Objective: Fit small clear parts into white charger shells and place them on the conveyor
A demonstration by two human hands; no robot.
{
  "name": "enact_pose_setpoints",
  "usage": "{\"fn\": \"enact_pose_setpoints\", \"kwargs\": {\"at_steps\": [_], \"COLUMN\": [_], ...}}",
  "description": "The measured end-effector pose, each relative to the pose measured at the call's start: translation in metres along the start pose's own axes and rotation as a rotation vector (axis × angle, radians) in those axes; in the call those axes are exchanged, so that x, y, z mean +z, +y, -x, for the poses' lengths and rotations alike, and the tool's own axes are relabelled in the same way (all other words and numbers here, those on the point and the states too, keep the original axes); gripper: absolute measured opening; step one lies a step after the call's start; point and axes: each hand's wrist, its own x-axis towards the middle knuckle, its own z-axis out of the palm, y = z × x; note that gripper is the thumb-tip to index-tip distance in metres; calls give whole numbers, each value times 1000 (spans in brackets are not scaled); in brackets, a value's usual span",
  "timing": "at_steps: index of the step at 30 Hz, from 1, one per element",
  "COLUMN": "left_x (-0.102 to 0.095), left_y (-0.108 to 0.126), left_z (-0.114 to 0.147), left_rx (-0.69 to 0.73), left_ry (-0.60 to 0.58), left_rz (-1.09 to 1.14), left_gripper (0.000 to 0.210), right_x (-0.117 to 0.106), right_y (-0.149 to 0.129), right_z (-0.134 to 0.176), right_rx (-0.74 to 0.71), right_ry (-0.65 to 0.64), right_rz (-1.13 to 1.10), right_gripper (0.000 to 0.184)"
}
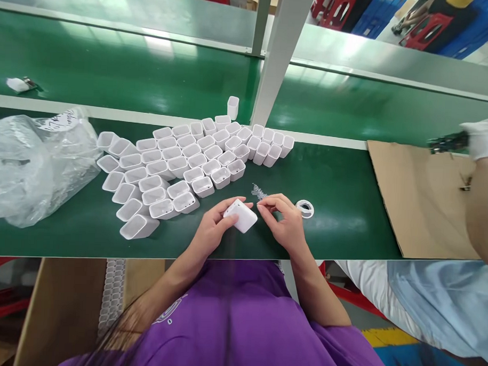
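My left hand [217, 225] grips a white plastic casing [242, 216], tilted, with small holes along one edge. Just right of it, my right hand [283, 222] has thumb and forefinger pinched together; whatever is between them is too small to make out. A little pile of clear plastic bits [259, 191] lies on the green table by the right fingertips. Beyond the left hand stand many open white casings [176, 164] in slanting rows, their hollow ends facing up. A white ring, like a tape roll [305, 208], rests right of my right hand.
A clear plastic bag [36, 165] covers the left of the table. A cardboard sheet [423, 205] lies at the right, with a co-worker's arm [483, 196] over it. A white post [278, 56] rises behind the casings. Below left is a cardboard box [63, 305].
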Motion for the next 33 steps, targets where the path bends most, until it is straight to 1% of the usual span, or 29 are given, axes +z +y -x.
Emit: {"fn": "enact_pose_setpoints", "kwargs": {"at_steps": [2, 4, 7, 10, 12, 16, 19, 23, 28, 30, 33], "left_x": [0, 0, -1, -2, -3, -1, 1, 1, -1, -1, 2], "left_y": [0, 0, 0, 0, 0, 1, 3, 3, 0, 0, 1], "left_z": [0, 0, 1, 1, 0, -1, -2, -2, -1, 0, 1], "left_rx": [-17, -23, -22, -8, 2, 1, -23, -73, -51, -39, 10], "left_ry": [-3, 5, 0, -5, 1, 29, 25, 20, 7, -12, -18], "left_rz": [2, -33, -79, -95, -106, -89, -11, 47, 14, 3, -35], "left_gripper": [46, 46, 45, 44, 42, 42, 45, 45, 46, 45, 44], "right_x": [5, 9, 12, 11, 9, 7, 7, 9, 12, 12, 11], "right_y": [-4, -5, -3, -1, -1, -3, -2, -1, 1, 2, -1], "right_z": [-2, -3, -3, -1, 0, -1, -2, -2, 0, 1, 1], "right_rx": [-66, -135, -197, -185, -146, -12, 31, 0, -110, -110, -46], "right_ry": [38, 59, 61, 34, 6, 5, 5, 14, 57, 58, 66], "right_rz": [7, 63, 135, 148, 121, -18, -95, -38, 41, 56, 8], "right_gripper": [7, 7, 8, 10, 10, 10, 12, 12, 12, 13, 15]}}
